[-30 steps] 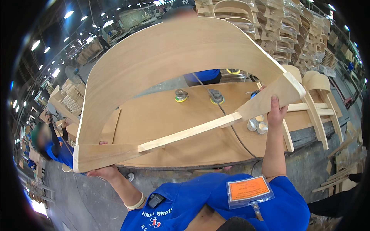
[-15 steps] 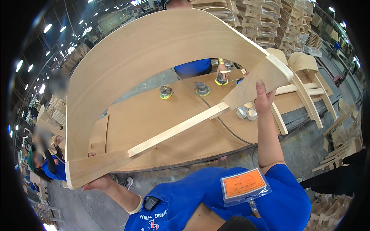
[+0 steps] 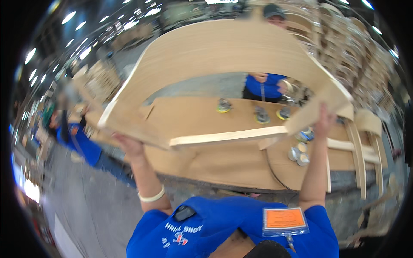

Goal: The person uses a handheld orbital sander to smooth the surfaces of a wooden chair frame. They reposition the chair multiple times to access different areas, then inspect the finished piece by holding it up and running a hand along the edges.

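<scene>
A large curved chair back of pale wood (image 3: pixel 219 49) is raised in front of me, with a straight wooden bar (image 3: pixel 228 136) joining its two lower ends. My left hand (image 3: pixel 130 146) grips the lower left end, its fingers partly hidden behind the wood. On the other side my right hand (image 3: pixel 325 120) is closed round the lower right end, thumb on the near face. The frame hangs above a cardboard-covered table (image 3: pixel 198 167), fairly level and slightly blurred.
Several sanders with yellow rims, one of them a sander (image 3: pixel 224 105), stand on the table. Small round tins (image 3: pixel 299 154) lie near its right part, beside chair frames (image 3: pixel 357 146). A co-worker (image 3: pixel 269 86) stands across the table; another person (image 3: pixel 77 137) is at left. Wooden parts (image 3: pixel 357 51) are stacked behind.
The chair back has turned from tilted, right end high, to nearly level. My left hand has risen. The co-worker across the table has come into fuller view, with no hand on a sander.
</scene>
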`<act>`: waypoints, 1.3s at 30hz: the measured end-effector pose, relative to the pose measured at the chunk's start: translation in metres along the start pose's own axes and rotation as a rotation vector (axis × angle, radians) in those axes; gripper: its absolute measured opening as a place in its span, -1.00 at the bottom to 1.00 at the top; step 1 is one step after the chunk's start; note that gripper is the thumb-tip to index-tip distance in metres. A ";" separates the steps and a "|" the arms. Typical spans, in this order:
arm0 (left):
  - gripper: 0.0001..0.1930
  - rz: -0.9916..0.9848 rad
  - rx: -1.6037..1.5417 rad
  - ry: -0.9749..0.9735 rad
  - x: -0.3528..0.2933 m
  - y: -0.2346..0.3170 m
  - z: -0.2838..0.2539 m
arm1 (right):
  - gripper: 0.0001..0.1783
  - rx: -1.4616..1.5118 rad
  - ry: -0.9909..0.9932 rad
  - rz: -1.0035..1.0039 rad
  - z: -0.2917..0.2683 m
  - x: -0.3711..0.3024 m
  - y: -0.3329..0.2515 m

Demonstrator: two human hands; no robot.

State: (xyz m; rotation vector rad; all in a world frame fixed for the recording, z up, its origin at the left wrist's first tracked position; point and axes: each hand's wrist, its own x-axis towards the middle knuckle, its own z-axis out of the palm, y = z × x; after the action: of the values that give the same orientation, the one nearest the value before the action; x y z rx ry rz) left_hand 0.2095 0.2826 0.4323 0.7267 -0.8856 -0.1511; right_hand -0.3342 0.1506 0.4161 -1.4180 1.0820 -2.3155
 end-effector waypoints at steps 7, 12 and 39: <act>-0.13 -0.036 -0.052 -0.094 0.022 -0.009 -0.006 | -0.67 0.144 -0.150 -0.101 0.030 0.001 -0.040; -0.13 -0.041 -0.056 -0.126 0.027 -0.010 -0.009 | -0.64 0.127 -0.179 -0.135 0.030 0.004 -0.050; -0.39 0.492 0.933 0.362 0.048 -0.004 -0.056 | 0.02 0.068 -0.722 -0.300 0.120 -0.130 -0.136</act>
State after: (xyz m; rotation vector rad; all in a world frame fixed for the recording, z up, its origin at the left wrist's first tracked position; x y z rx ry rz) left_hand 0.2822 0.2890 0.4379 1.3120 -0.7350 0.8624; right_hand -0.1415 0.2581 0.4527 -2.2436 0.5949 -1.7020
